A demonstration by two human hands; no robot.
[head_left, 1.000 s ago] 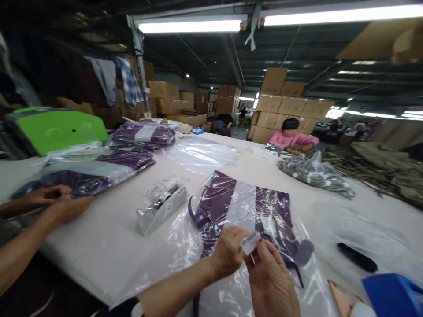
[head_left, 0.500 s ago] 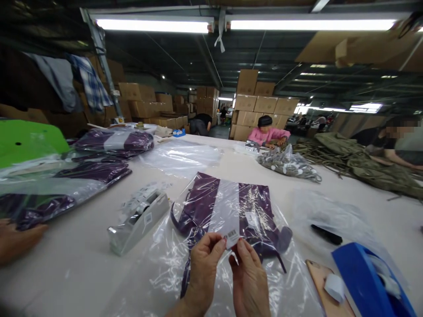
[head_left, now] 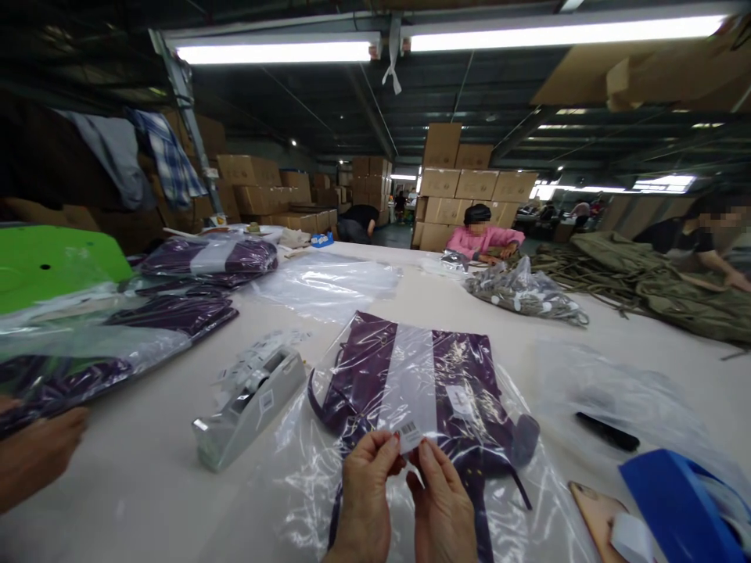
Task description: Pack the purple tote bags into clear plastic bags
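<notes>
My left hand (head_left: 367,493) pinches the left edge of a small white barcode sticker (head_left: 409,436) between thumb and forefinger. My right hand (head_left: 443,500) grips the sticker's lower right corner the same way. Both hands are over a purple bag (head_left: 361,363) packed in a clear plastic bag (head_left: 287,477) on the table. A pale paper band (head_left: 414,352) runs down the middle of the purple bag, and a white label (head_left: 459,401) shows to its right. Straps stick out at both sides of the bag beneath the film.
A grey tape dispenser (head_left: 252,410) with stickers stands at left. At right lie a phone (head_left: 592,512), a blue dispenser (head_left: 674,500) and a black object (head_left: 607,432). Wrapped purple bags (head_left: 176,313) and another person's hand (head_left: 44,457) are at far left; clear bags (head_left: 328,281) lie behind.
My view has shifted slightly, so the table things sit a little lower and farther right. Both hands still hold the sticker, now tilted a bit. The neighbour's hand at left moved slightly.
</notes>
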